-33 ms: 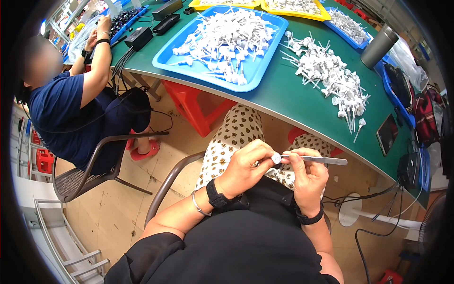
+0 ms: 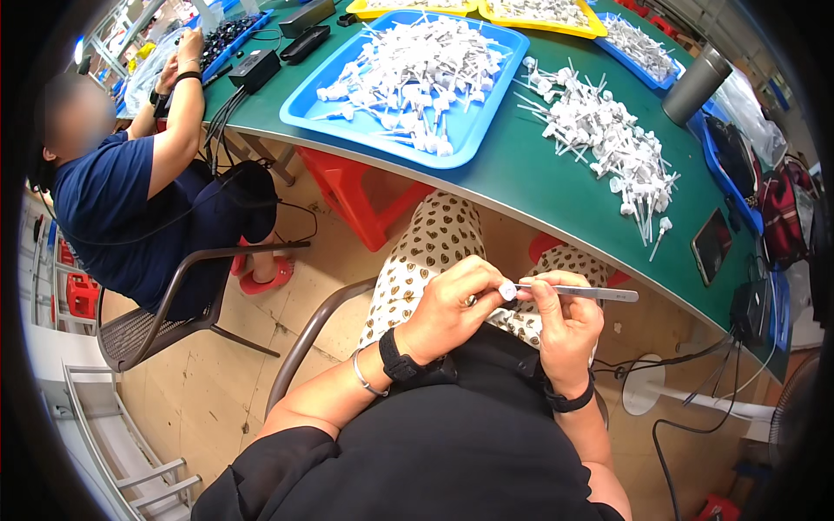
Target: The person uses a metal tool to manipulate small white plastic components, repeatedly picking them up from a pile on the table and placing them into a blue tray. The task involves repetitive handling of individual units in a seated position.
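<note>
Above my lap, my left hand is closed on a small white plastic piece with a round head, pinched at the fingertips. The rest of the piece is hidden by the fingers. My right hand grips metal tweezers between thumb and fingers, the tips pointing left at the white head. Whether the tips touch it is too small to tell. Beyond my hands, on the green table, lies a loose pile of similar white pieces with thin stems. A blue tray to its left holds many more.
Yellow trays and another blue tray stand at the back. A grey cylinder flask and a phone are on the right. A co-worker sits at the left. Below the table are a red stool and cables.
</note>
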`<state>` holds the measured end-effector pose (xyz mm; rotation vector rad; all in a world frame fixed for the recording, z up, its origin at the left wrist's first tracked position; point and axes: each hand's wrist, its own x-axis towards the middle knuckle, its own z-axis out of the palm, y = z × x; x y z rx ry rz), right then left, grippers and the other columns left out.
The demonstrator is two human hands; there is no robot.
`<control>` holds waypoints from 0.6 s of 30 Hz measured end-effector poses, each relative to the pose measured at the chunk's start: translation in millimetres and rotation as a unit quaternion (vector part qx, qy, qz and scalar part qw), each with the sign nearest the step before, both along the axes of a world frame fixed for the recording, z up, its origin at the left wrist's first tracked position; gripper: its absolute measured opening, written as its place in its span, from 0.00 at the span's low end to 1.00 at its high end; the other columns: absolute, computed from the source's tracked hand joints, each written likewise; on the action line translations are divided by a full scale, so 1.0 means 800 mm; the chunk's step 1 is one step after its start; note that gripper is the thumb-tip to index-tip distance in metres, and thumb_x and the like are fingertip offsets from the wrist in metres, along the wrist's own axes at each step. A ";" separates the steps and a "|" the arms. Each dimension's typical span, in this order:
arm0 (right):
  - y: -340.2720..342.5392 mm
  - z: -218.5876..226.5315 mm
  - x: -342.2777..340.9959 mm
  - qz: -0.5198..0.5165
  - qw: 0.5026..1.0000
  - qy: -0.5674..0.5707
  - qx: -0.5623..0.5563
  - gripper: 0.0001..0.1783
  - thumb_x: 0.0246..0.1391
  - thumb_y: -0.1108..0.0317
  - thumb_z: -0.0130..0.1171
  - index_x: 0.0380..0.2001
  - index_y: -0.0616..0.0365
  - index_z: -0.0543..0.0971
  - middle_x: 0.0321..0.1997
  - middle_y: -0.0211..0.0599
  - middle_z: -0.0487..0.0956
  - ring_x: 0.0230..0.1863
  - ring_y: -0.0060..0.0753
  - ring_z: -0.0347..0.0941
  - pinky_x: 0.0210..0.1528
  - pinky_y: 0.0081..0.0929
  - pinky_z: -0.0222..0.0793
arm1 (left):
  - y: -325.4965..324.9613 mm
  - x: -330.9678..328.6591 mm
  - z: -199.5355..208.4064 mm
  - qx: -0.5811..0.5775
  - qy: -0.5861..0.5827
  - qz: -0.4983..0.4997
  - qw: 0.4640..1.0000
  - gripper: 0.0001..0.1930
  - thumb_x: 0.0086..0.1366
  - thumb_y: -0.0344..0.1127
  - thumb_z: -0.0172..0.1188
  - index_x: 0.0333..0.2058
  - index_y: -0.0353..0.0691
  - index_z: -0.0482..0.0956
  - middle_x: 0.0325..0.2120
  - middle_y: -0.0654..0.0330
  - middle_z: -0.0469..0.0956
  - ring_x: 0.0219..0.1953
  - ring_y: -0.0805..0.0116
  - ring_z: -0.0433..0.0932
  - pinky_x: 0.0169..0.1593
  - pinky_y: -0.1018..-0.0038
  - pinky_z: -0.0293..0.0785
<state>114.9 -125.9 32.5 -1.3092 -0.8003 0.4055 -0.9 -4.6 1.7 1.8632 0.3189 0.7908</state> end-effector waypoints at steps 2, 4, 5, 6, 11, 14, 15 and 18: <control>0.000 0.000 0.000 0.001 1.000 0.003 -0.001 0.04 0.61 0.80 0.59 0.38 0.71 0.78 0.36 0.40 0.82 0.35 0.27 0.82 0.40 0.23 0.80 | 0.000 0.000 0.000 -0.001 0.003 0.000 1.000 0.04 0.63 0.23 0.64 0.37 0.33 0.82 0.33 0.57 0.79 0.32 0.71 0.79 0.34 0.77 0.76; 0.000 0.000 0.000 0.000 1.000 0.002 -0.003 0.04 0.61 0.80 0.59 0.38 0.71 0.78 0.36 0.39 0.82 0.35 0.27 0.82 0.40 0.23 0.80 | 0.000 0.000 0.000 0.001 0.006 0.002 1.000 0.04 0.63 0.24 0.64 0.37 0.33 0.82 0.33 0.57 0.79 0.32 0.71 0.79 0.34 0.77 0.76; 0.001 0.001 0.000 -0.001 1.000 0.000 -0.004 0.04 0.61 0.80 0.60 0.38 0.71 0.78 0.36 0.39 0.82 0.35 0.27 0.82 0.40 0.23 0.80 | 0.000 0.000 0.000 0.004 0.008 0.003 1.000 0.04 0.63 0.24 0.64 0.37 0.33 0.82 0.33 0.57 0.79 0.32 0.71 0.79 0.34 0.77 0.76; 0.001 0.001 0.000 -0.002 1.000 -0.002 -0.005 0.04 0.61 0.80 0.60 0.38 0.71 0.78 0.36 0.39 0.82 0.35 0.27 0.82 0.40 0.23 0.80 | 0.000 0.000 0.000 0.007 0.010 0.005 1.000 0.04 0.63 0.24 0.64 0.37 0.33 0.82 0.33 0.57 0.79 0.32 0.71 0.79 0.34 0.77 0.76; 0.001 0.001 -0.001 -0.006 1.000 -0.012 -0.014 0.05 0.61 0.80 0.60 0.38 0.70 0.78 0.36 0.39 0.82 0.35 0.26 0.82 0.39 0.22 0.79 | 0.001 0.000 0.000 0.010 0.010 0.005 1.000 0.04 0.63 0.24 0.65 0.36 0.33 0.82 0.33 0.58 0.79 0.33 0.70 0.79 0.35 0.76 0.76; 0.000 0.003 -0.001 -0.005 1.000 -0.004 -0.015 0.05 0.61 0.79 0.60 0.38 0.70 0.78 0.36 0.38 0.82 0.35 0.25 0.82 0.40 0.22 0.79 | 0.001 0.000 0.002 0.010 0.010 0.003 1.000 0.04 0.63 0.24 0.65 0.36 0.33 0.82 0.33 0.58 0.79 0.33 0.69 0.79 0.35 0.76 0.76; 0.000 0.003 -0.001 -0.004 1.000 0.001 -0.015 0.04 0.61 0.79 0.60 0.38 0.70 0.78 0.36 0.38 0.82 0.35 0.25 0.81 0.40 0.21 0.79 | 0.001 -0.001 0.003 0.010 0.011 0.003 1.000 0.04 0.63 0.24 0.65 0.36 0.33 0.82 0.33 0.58 0.79 0.33 0.69 0.79 0.35 0.76 0.76; 0.001 0.003 -0.002 -0.004 1.000 0.014 -0.010 0.04 0.61 0.79 0.60 0.38 0.70 0.79 0.36 0.38 0.82 0.35 0.25 0.81 0.40 0.21 0.79 | 0.001 0.000 0.003 0.000 0.008 0.002 1.000 0.04 0.63 0.24 0.65 0.37 0.33 0.82 0.33 0.58 0.79 0.33 0.69 0.79 0.35 0.76 0.76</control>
